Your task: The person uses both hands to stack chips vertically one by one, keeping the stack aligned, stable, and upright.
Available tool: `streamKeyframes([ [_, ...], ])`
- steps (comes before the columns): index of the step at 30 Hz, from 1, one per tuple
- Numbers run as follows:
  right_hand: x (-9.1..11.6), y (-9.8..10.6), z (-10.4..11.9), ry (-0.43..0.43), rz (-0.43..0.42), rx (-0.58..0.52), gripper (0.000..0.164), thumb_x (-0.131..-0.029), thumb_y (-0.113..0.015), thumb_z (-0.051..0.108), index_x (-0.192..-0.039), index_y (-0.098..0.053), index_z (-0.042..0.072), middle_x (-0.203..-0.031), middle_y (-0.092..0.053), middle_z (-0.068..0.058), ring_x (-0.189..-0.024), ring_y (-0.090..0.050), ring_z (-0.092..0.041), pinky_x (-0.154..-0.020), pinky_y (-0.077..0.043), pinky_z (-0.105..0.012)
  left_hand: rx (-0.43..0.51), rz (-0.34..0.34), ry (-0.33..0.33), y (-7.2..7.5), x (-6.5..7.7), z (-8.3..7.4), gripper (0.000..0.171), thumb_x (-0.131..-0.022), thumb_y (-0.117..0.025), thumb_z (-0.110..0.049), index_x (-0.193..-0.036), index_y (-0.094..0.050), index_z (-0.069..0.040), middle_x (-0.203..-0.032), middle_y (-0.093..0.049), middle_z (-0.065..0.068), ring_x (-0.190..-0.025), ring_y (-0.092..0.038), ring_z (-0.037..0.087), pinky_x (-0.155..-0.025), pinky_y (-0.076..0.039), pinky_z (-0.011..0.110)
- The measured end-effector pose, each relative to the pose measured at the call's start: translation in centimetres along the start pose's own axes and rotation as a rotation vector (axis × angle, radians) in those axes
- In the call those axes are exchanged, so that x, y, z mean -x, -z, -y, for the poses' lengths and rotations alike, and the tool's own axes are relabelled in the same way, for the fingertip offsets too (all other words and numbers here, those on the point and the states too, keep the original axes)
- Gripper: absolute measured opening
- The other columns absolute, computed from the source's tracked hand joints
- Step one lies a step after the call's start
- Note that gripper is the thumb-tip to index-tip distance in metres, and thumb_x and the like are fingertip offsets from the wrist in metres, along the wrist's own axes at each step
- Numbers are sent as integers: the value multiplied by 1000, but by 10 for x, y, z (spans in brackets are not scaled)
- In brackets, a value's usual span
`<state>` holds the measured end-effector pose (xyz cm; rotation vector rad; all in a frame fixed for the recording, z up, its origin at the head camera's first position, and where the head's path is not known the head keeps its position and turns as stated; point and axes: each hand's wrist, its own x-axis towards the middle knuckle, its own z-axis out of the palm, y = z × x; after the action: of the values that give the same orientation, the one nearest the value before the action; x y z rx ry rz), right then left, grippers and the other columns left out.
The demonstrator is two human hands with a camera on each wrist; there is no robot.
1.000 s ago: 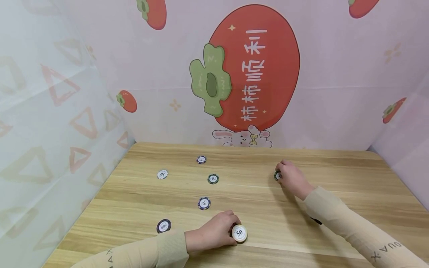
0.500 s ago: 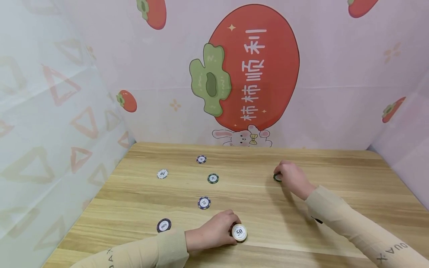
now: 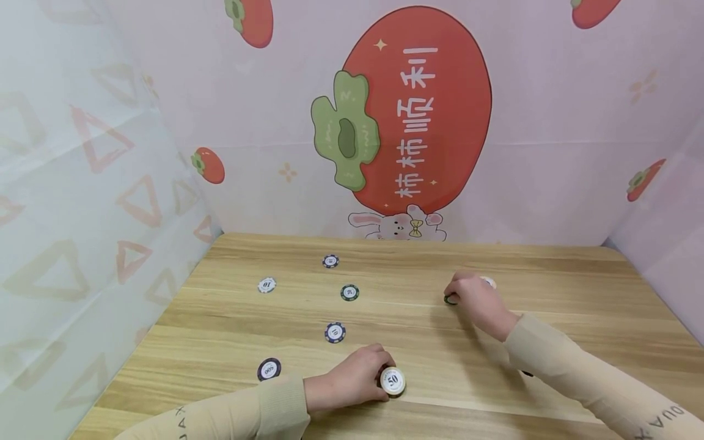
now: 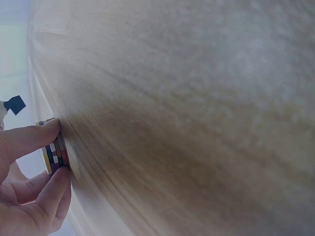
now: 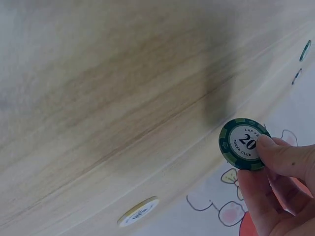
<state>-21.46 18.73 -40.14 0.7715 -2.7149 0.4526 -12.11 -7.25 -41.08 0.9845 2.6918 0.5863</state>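
My left hand (image 3: 357, 380) grips the sides of a stack of poker chips (image 3: 393, 382) near the front of the table, a pale chip marked 50 on top. In the left wrist view, thumb and fingers hold the stack's (image 4: 55, 151) coloured edges. My right hand (image 3: 480, 304) pinches a green poker chip (image 5: 238, 145) marked 20 between thumb and fingers, tilted and raised off the wood. Only a sliver of it shows in the head view. Just beyond that hand lies a pale yellow-edged chip (image 3: 488, 282), partly hidden.
Several loose chips lie flat on the left: a white 10 (image 3: 266, 285), a green one (image 3: 349, 293), a blue one (image 3: 330, 261), a blue 10 (image 3: 335, 332) and a dark 500 (image 3: 269, 369). A dark object (image 3: 527, 373) peeks from under the right sleeve. Printed cloth walls enclose the table (image 3: 247, 318).
My right hand has drawn the green chip up and slightly toward me and left, uncovering the pale chip behind. The left hand and its stack stay put.
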Motion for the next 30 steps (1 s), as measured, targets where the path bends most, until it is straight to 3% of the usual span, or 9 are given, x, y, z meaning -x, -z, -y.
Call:
streamKeyframes([
  [15,11,-2,26,127,-3,-31,14,-67,-73,-4,-72,-71,9,-72,-57,4,-70,-55,-9,-63,-48,-24,1,6,-3,1,0,-1,34,-65,-81,-17,-93,-63,-12,-84,-51,-10,-75,-43,-2,-70,-39,13],
  [30,23,7,55,126,81,-123,14,-70,-71,-4,-77,-72,9,-73,-55,6,-70,-52,-6,-63,-47,-21,3,9,-7,1,-1,0,34,-65,-81,-17,-93,-63,-12,-84,-51,-10,-75,-43,-2,-69,-39,13],
])
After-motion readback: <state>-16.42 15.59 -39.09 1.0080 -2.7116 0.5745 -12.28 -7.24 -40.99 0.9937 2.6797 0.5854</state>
